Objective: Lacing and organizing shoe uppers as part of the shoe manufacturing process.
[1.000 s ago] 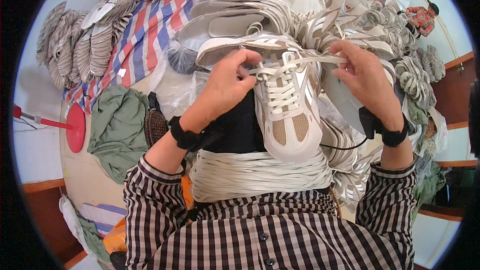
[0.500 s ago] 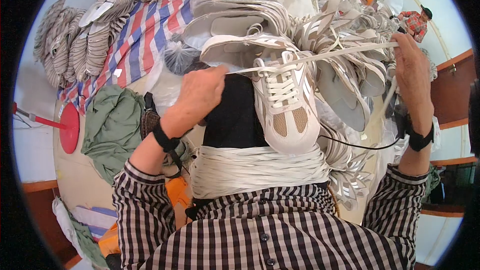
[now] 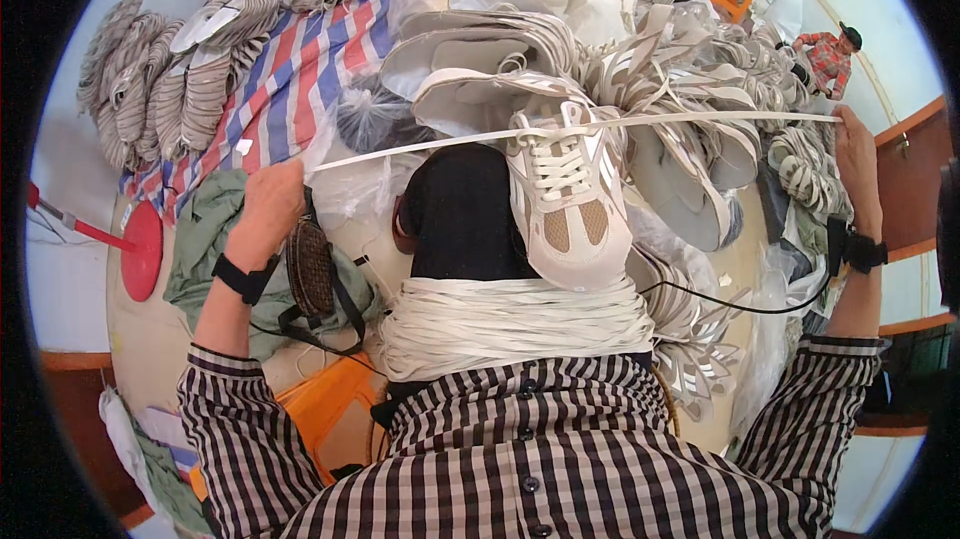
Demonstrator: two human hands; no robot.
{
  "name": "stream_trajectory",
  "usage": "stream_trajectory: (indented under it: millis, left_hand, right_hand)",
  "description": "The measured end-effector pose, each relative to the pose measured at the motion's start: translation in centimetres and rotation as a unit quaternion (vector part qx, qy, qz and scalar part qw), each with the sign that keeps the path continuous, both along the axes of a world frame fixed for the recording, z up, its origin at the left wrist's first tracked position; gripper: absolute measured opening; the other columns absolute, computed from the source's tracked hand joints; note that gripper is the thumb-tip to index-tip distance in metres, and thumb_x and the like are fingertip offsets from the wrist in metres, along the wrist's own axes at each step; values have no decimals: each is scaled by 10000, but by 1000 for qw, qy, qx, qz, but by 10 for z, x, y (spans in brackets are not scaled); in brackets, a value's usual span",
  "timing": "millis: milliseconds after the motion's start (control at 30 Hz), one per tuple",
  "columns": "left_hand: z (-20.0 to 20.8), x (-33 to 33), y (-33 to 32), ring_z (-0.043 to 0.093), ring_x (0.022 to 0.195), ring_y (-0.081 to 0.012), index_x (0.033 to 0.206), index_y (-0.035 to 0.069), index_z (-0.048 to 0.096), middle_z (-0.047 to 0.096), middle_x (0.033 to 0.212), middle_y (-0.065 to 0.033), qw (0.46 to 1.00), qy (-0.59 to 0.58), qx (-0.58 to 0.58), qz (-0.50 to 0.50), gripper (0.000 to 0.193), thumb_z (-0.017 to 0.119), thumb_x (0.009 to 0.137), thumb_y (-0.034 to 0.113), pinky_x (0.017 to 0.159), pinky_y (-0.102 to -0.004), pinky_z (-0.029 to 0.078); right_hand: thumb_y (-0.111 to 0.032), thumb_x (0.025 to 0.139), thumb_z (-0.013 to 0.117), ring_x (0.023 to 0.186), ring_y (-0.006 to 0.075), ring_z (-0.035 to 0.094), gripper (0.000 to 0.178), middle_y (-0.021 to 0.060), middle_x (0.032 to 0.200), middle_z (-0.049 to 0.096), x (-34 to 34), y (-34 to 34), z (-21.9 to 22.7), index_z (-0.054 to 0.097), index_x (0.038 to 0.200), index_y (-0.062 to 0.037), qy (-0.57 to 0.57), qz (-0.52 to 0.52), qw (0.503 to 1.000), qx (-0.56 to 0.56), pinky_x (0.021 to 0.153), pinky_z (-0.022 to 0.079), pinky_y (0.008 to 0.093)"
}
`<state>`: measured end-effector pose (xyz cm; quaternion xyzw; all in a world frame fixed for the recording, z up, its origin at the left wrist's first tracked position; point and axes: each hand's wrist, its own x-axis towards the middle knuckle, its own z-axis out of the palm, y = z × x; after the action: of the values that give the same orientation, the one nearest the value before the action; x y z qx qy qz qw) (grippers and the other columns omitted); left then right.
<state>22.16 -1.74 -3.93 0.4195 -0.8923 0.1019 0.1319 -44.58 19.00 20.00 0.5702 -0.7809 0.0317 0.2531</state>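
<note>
Across the lap, wide bundle of white laces [image 3: 515, 324], right by the toe of the beige-and-white shoe upper [image 3: 575, 224]; could tangle with a dropped end. Just beyond, that upper, toe toward the body, beside the black-clad knee [image 3: 465, 209], held by neither hand: could twist or slide under uneven pull. From the top of its lacing, pale flat lace [image 3: 720, 116] stretched wide to both sides, near taut. Left hand [image 3: 272, 201] closed on one end, right hand [image 3: 857, 154] on the other; fingertips too small to judge how firmly. Likely failures: one end slipping free, tails left unequal, eyelet overstressed by a hard tug. Also watch black cable [image 3: 735, 309] sagging toward the right wrist; could snag on an inward sweep. Farther out, stacked uppers [image 3: 480, 44] close behind the heel, liable to topple if bumped; beyond, striped sheet [image 3: 300, 69], well apart.
</note>
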Motion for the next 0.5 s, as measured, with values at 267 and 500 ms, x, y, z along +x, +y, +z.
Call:
stream_trajectory:
  millis: [267, 500]
  left_hand:
    - [-12, 32, 14, 597, 714, -389, 752, -1, 544, 586, 698, -209, 990, -53, 66, 111, 58, 494, 764, 25, 615, -488, 458]
    - [-59, 42, 6, 602, 739, -400, 774, -4, 560, 598, 740, -222, 987, -42, 96, 122, 40, 523, 765, 8, 651, -493, 474]
  right_hand:
    - [-60, 905, 441, 722, 194, 615, 172, 106, 782, 599, 130, 20, -4, 552, 1028, -16, -203, 60, 969, -124, 642, 470, 322]
    - [10, 782, 633, 646, 156, 572, 99, 86, 732, 587, 283, -11, -71, 582, 866, -2, -368, 351, 852, -126, 603, 453, 268]
